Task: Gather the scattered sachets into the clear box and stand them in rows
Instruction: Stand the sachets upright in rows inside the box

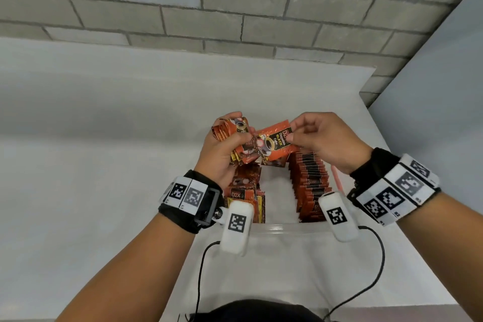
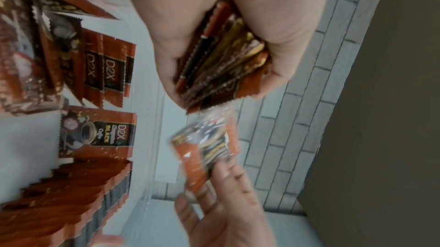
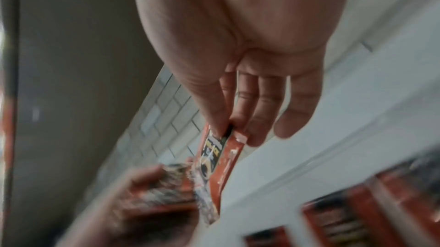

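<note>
My left hand grips a bundle of orange coffee sachets above the far end of the clear box; the left wrist view shows the bundle's edges clamped in the palm. My right hand pinches one orange sachet by its top edge between thumb and fingers, right beside the bundle; the right wrist view shows that sachet hanging from the fingertips. Inside the box, a long row of sachets stands along the right side and a shorter group along the left.
The box sits on a white table against a grey brick wall. A pale panel closes off the right side. Cables run from the wrist cameras toward my body.
</note>
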Motion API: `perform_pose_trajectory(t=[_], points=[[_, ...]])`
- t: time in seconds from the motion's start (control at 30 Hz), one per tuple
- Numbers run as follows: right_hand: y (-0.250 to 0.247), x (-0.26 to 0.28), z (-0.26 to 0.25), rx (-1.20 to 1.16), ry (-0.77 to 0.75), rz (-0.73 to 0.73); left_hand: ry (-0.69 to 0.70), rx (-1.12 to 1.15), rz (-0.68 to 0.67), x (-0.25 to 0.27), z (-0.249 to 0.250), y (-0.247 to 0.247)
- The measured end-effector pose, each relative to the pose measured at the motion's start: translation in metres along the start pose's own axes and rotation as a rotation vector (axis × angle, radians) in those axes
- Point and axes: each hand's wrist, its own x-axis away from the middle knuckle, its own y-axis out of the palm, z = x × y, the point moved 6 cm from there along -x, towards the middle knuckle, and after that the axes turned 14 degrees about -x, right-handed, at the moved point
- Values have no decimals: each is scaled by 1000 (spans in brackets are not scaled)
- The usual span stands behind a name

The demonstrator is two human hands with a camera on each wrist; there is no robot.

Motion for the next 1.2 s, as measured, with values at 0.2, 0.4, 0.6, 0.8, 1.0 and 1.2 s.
perform_pose_trajectory(t=[0.2,0.4,0.6,0.8,1.0,1.2], points=[[13,-17,23,785,48,-116,-98,27,55,4,-5,-25],[31,-41,29,1079,56,-181,-106,31,39,6,-4,-27],[44,-48,35,1329,-9,-243,-105,50,45,7,-4,-29],[51,-48,38,1465,-66,-278,-125,36,51,6,-6,-28],[56,-46,40,1538,-120,-303,-115,33,37,6,-5,-25],[55,-47,40,1566,-135,-314,-122,31,32,5,-5,-25]])
